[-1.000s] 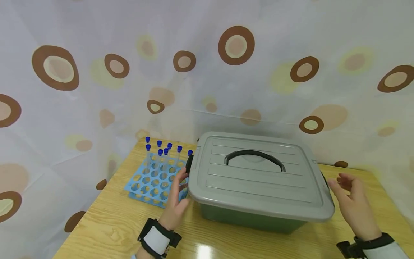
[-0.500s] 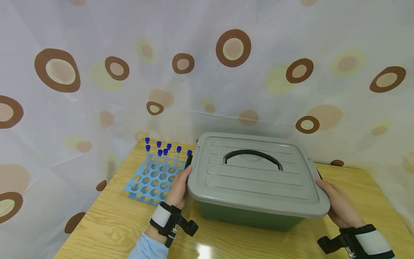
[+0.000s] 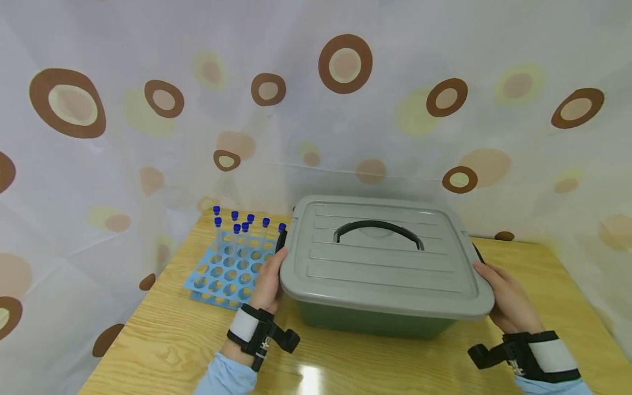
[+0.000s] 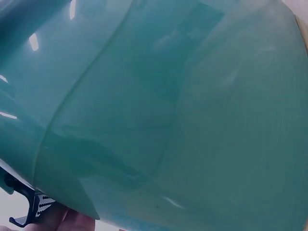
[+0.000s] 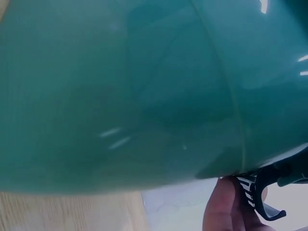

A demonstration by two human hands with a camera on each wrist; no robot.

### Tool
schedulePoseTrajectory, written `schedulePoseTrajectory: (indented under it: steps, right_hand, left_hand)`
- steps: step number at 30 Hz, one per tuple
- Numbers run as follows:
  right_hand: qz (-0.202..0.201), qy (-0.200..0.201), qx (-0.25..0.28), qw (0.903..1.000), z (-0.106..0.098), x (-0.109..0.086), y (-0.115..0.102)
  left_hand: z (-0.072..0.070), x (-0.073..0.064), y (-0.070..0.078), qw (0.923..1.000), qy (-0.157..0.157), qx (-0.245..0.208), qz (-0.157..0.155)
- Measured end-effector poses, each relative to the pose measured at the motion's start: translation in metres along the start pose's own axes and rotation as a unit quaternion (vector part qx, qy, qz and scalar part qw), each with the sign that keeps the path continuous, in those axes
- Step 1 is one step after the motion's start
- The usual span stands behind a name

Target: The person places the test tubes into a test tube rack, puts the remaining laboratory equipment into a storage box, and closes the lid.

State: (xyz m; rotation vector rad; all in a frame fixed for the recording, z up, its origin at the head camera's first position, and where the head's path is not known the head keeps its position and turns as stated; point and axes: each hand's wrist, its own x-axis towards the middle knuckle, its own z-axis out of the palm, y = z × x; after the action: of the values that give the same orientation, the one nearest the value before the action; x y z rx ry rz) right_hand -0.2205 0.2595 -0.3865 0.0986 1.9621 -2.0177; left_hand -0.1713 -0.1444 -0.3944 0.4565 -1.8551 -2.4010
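Observation:
In the head view a green plastic storage box (image 3: 375,322) stands on the table under a grey lid (image 3: 385,277) with a black carrying handle (image 3: 379,224). My left hand (image 3: 267,281) grips the box's left side at the lid rim, by a black side latch (image 3: 281,240). On the opposite side my right hand (image 3: 508,297) holds the rim, thumb along the lid edge. Close up in the left wrist view, fingers (image 4: 77,222) lie against a black latch (image 4: 30,202) beneath the green wall. The right wrist view likewise has fingers (image 5: 226,204) touching a latch (image 5: 262,192).
A light blue test tube rack (image 3: 217,282) sits left of the box, close to my left hand. Several clear tubes with blue caps (image 3: 237,228) stand in it. A patterned curtain (image 3: 316,109) hangs behind the wooden table (image 3: 163,340).
Both hands were apart from the box a second ago, then closed in on its sides and took hold. Since half a second ago the head view has shifted slightly; the grip looks the same.

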Motion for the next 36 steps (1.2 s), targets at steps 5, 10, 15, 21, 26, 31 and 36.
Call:
schedulePoseTrajectory:
  steps: [5, 10, 15, 21, 26, 31, 36]
  right_hand:
    - [0.001, 0.009, 0.038, 0.9992, 0.005, -0.005, 0.001]
    - [0.009, 0.018, 0.043, 0.9989, 0.007, -0.011, 0.003]
    - [0.011, 0.044, 0.007, 0.9989, 0.007, -0.016, 0.003]
    - [-0.025, 0.088, -0.014, 0.9957, 0.008, -0.018, 0.0]
    - [-0.046, 0.116, -0.003, 0.9922, 0.013, -0.019, -0.003]
    - [-0.044, 0.141, 0.014, 0.989, 0.018, -0.017, -0.011]
    - [-0.042, 0.148, 0.043, 0.9871, 0.02, -0.017, -0.014]
  left_hand:
    - [-0.003, -0.003, -0.001, 0.9998, 0.015, 0.016, 0.004]
    - [-0.004, -0.007, -0.003, 0.9998, 0.016, 0.011, 0.001]
    - [-0.006, -0.01, -0.003, 0.9999, 0.004, 0.013, 0.007]
    - [-0.003, -0.009, 0.001, 0.9983, -0.016, 0.01, 0.055]
    - [-0.002, -0.006, 0.004, 0.997, -0.022, 0.008, 0.074]
    - [0.001, -0.002, 0.006, 0.994, -0.012, 0.015, 0.108]
    - [0.002, 0.001, 0.007, 0.9939, 0.001, 0.016, 0.109]
